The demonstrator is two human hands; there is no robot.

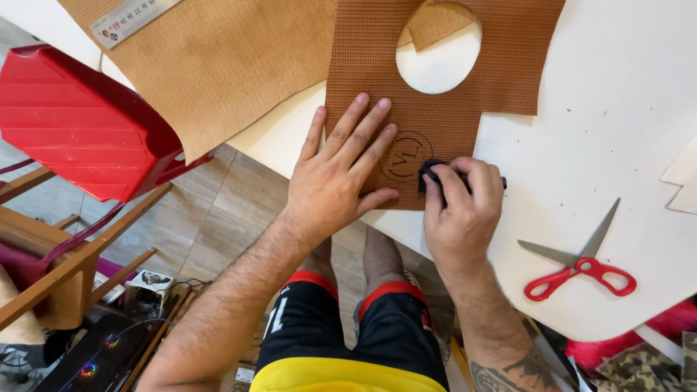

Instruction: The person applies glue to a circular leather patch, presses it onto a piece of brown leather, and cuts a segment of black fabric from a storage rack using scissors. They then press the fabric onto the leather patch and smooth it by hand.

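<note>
A brown textured sheet (450, 109) with an oval hole cut in it lies on the white table (617, 109). My left hand (341, 170) presses flat on its lower left part, fingers spread. My right hand (461, 210) grips a small dark tool (430, 171) held against the sheet, just right of a round stamped mark (403, 156). The tool is mostly hidden by my fingers.
A larger tan sheet (218, 65) with a metal ruler (131, 18) on it lies at the upper left. Red-handled scissors (581, 265) lie open to the right. A red plastic stool (80, 123) and wooden furniture (65, 268) stand left of the table.
</note>
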